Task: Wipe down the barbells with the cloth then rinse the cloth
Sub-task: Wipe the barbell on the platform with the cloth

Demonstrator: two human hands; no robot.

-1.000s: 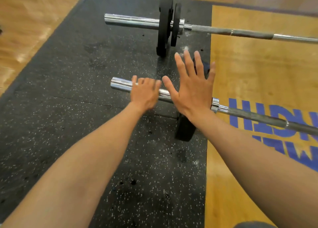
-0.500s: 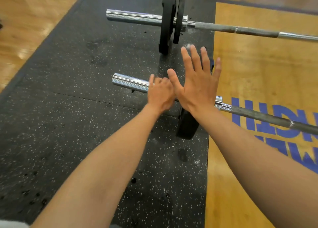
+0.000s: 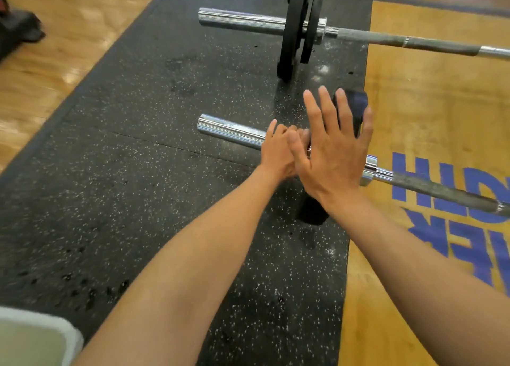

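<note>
Left hand point(image 3: 278, 153) grip around near barbell point(image 3: 229, 129) sleeve, right hand point(image 3: 335, 150) flat, wide, hiding plate point(image 3: 350, 109)

1. Wooden gym floor point(image 3: 430, 111) with blue lettering point(image 3: 441, 200).
2. Black speckled rubber mat point(image 3: 138, 186) lies on it.
3. Two barbells: far barbell point(image 3: 242, 21), near barbell point(image 3: 229, 129), plates standing on mat.
4. Dark bag point(image 3: 16, 31) on floor, far left.

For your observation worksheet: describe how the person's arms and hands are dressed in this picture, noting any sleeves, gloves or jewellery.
Both forearms are bare from elbow to wrist, with no sleeves in view. The left hand and the right hand wear no gloves, and no rings, watch or wristbands show. A pale greenish garment with a white edge appears at the lower left corner.
</note>
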